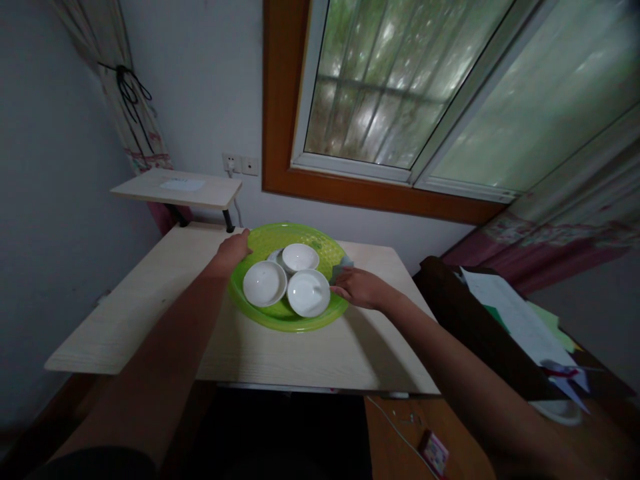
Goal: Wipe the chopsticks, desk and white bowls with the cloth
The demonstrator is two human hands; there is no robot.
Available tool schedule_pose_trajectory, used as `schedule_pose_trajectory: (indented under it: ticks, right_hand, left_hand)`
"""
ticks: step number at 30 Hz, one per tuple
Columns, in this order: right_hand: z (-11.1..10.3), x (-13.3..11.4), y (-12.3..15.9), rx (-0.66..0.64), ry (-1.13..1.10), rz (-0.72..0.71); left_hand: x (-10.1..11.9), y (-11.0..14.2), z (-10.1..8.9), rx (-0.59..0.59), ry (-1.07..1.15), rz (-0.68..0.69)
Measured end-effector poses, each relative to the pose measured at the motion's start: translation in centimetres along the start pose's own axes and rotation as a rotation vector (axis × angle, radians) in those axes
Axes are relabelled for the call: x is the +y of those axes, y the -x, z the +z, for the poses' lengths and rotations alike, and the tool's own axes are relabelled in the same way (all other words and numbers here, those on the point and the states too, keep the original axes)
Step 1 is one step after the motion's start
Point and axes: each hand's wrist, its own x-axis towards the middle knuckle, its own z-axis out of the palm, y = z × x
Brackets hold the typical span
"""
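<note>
A round, bright green plastic tray (289,325) with a patterned bottom is over the desk. Three white bowls sit close together in it: one at the left (265,283), one at the back (300,257) and one at the right (309,293). A further pale piece shows partly behind them. My left hand (234,251) is closed on the tray's left rim, its fingertips partly hidden. At the right rim, my right hand (363,287) is closed on a greyish cloth (343,268), with its thumb pointing towards the right bowl. Whether it also grips the rim I cannot tell.
The tray is above a pale wooden desk (310,363), with a small raised shelf (180,187) at its back left. A window (380,87) and wall sockets (240,164) are behind. Papers (520,313) lie on dark furniture at the right. A cable and a small pink box (434,453) are below.
</note>
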Motion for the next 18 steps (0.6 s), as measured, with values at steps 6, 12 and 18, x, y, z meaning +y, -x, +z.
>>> schedule_pose_trajectory:
  ticks: [6,12,18]
  right_hand:
    - [0.0,2.6,-4.2,-0.126,0.168,0.034]
    - [0.0,4.5,-7.9,-0.071,0.269,0.048]
    - [0.5,4.4,-9.3,0.014,0.279,0.079]
  left_hand:
    - [0.1,0.2,-0.4,-0.016,-0.024,0.025]
    - [0.2,0.2,-0.6,-0.045,-0.001,0.015]
    - [0.1,0.2,-0.4,-0.034,0.026,0.027]
